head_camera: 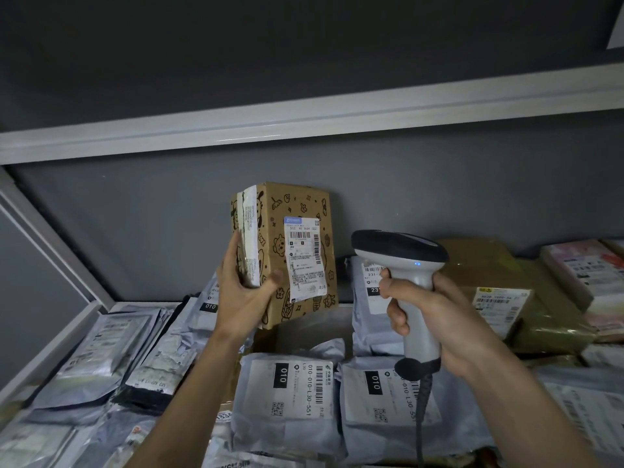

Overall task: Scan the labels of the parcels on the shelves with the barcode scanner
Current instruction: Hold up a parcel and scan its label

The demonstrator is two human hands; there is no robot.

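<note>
Parcels crowd the shelf [111,307] below; open room lies only above them, under the white rail [304,119] across the upper frame. Your left hand [243,292] holds the cardboard box [297,204] upright at centre, fingers [275,276] clamped on its left edge. Just right, your right hand [429,312] grips the barcode scanner [398,248], apart from the box's label [305,258].

"010" and "010-010-L30-551" on grey mailer [287,393]
</note>
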